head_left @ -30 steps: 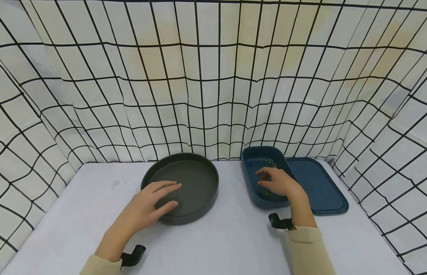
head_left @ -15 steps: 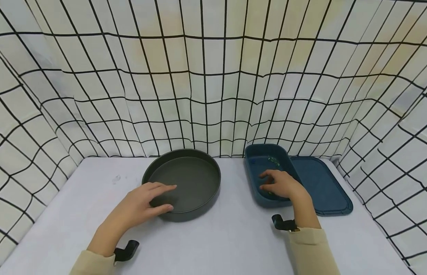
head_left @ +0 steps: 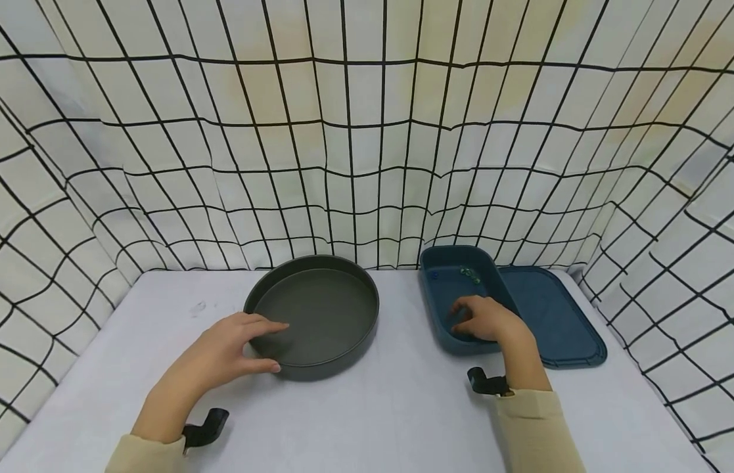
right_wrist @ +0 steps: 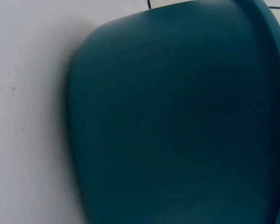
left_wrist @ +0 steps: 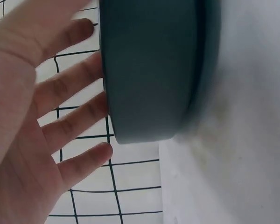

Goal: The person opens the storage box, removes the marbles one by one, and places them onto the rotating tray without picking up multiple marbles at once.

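Observation:
My right hand (head_left: 491,318) reaches down into the near half of a deep blue rectangular container (head_left: 434,314), fingers bent toward its floor. I cannot tell whether the fingertips hold anything. Several small green glassy pieces (head_left: 470,274) and a dark blue one (head_left: 435,275) lie at the container's far end. In the right wrist view the container's outer wall (right_wrist: 177,112) hides the hand. My left hand (head_left: 221,351) hovers at the near left rim of a round dark grey pan (head_left: 328,315). Its fingers are spread and grip nothing; in the left wrist view they overlap the pan's rim.
A flat blue lid (head_left: 558,322) lies right of the container, partly beneath or behind its side. White cloth covers the table (head_left: 378,420). Black grid netting (head_left: 367,151) over pale sheeting encloses the back and both sides.
My left hand has drifted left and back from over the pan. The right hand has sunk lower into the container, and a green piece seen earlier near its fingertips is out of sight.

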The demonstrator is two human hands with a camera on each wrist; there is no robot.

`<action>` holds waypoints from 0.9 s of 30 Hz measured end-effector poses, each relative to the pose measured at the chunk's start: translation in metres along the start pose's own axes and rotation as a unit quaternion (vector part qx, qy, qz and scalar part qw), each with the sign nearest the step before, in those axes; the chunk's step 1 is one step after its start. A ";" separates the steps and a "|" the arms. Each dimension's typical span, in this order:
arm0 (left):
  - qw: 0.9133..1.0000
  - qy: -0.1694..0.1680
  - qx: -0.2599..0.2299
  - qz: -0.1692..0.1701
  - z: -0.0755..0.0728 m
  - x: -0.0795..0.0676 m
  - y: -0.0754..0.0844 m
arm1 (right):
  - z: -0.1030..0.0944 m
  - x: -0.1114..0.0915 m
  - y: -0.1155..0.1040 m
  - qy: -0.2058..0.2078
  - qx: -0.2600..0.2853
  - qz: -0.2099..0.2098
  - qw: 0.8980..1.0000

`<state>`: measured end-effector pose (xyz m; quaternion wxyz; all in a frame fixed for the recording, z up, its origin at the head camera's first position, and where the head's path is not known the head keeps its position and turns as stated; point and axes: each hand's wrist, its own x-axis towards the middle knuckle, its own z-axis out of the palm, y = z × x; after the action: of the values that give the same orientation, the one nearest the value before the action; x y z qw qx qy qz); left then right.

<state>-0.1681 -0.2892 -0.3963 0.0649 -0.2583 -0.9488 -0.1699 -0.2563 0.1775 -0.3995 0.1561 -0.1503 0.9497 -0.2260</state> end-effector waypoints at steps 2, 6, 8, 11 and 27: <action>1.000 -0.001 -0.002 0.010 -0.001 0.000 -0.001 | 0.001 0.000 0.000 -0.005 0.002 0.002 1.000; 1.000 -0.007 -0.009 0.023 -0.001 0.000 -0.002 | 0.004 0.002 0.001 -0.013 0.006 0.008 1.000; 1.000 -0.011 -0.013 0.026 0.000 0.000 -0.001 | 0.005 0.003 0.001 -0.015 0.004 0.009 1.000; 1.000 -0.018 -0.014 0.022 0.000 0.000 -0.001 | 0.008 0.005 0.001 -0.018 0.003 0.011 1.000; 1.000 -0.019 -0.014 0.021 0.001 -0.001 -0.003 | 0.009 0.013 0.004 0.031 -0.016 -0.004 0.999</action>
<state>-0.1689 -0.2910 -0.3985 0.0469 -0.2822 -0.9417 -0.1772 -0.2652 0.1724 -0.4121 0.1234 -0.1496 0.9569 -0.2163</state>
